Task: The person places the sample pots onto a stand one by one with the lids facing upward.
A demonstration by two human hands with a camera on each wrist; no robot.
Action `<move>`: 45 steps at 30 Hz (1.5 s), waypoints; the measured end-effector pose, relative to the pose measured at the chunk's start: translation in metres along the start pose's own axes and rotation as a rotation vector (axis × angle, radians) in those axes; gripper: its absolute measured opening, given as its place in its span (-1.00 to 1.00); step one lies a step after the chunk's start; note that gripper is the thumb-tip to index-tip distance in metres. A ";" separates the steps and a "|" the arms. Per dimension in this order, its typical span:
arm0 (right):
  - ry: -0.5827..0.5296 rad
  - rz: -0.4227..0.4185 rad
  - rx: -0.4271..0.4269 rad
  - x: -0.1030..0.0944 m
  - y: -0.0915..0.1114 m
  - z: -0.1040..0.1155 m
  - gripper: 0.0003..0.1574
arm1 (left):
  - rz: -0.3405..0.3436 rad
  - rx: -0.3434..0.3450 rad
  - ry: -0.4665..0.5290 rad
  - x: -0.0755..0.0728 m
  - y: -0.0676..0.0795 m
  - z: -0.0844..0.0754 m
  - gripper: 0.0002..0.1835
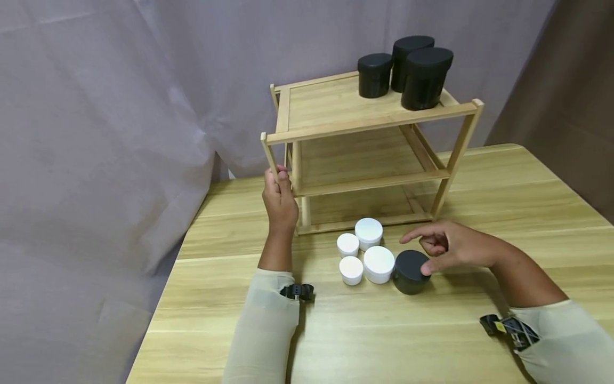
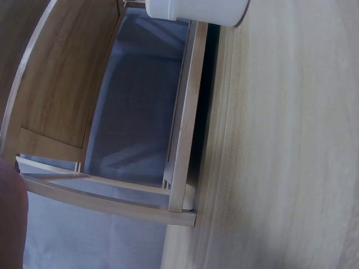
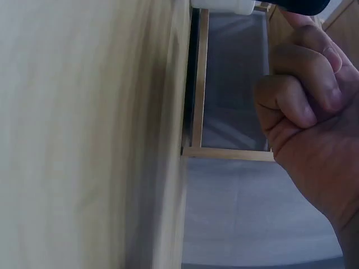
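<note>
My left hand [image 1: 280,200] grips the left front post of the wooden shelf rack [image 1: 371,125]. Between the thumb and the outstretched index finger of my right hand [image 1: 455,245] is a round black lidded jar [image 1: 410,272]. The thumb lies on its lid edge, while the other fingers curl into the palm. In the right wrist view the black jar [image 3: 305,4] shows higher off the table than a white jar [image 3: 227,4]. Several white lidded jars, two larger [image 1: 379,264] and two smaller [image 1: 351,270], stand just left of it.
On the rack's top tier, toward its right end, stand three taller black lidded containers [image 1: 424,80]. The two lower tiers show bare wood. Grey cloth [image 1: 120,133] hangs behind and to the left of the wooden table [image 1: 216,309].
</note>
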State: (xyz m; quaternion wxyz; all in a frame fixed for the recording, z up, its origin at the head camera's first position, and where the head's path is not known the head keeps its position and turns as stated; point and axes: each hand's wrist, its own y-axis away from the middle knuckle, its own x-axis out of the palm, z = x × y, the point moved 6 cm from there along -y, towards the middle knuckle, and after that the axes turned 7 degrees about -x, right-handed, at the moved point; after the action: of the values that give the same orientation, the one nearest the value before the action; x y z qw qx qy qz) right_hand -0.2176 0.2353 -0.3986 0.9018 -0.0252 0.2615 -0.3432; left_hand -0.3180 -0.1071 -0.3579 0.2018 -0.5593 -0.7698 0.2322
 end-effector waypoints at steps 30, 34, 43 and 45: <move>-0.206 0.123 0.129 0.010 0.011 -0.014 0.00 | 0.027 -0.037 -0.020 0.002 0.002 -0.001 -0.68; -0.189 0.116 0.161 0.008 0.011 -0.016 -0.02 | 0.026 -0.038 -0.024 0.000 0.001 -0.002 -0.65; -0.177 0.105 0.161 0.005 0.013 -0.018 -0.06 | 0.021 -0.051 -0.028 -0.001 0.001 -0.001 -0.65; -0.168 0.100 0.163 0.003 0.015 -0.020 -0.06 | 0.018 -0.058 -0.021 -0.001 0.001 0.000 -0.68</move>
State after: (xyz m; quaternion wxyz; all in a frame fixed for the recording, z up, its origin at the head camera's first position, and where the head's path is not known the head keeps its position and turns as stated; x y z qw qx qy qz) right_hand -0.2163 0.2471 -0.4204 0.9356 0.0326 0.1572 -0.3145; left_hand -0.3169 -0.1075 -0.3582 0.1753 -0.5693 -0.7732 0.2175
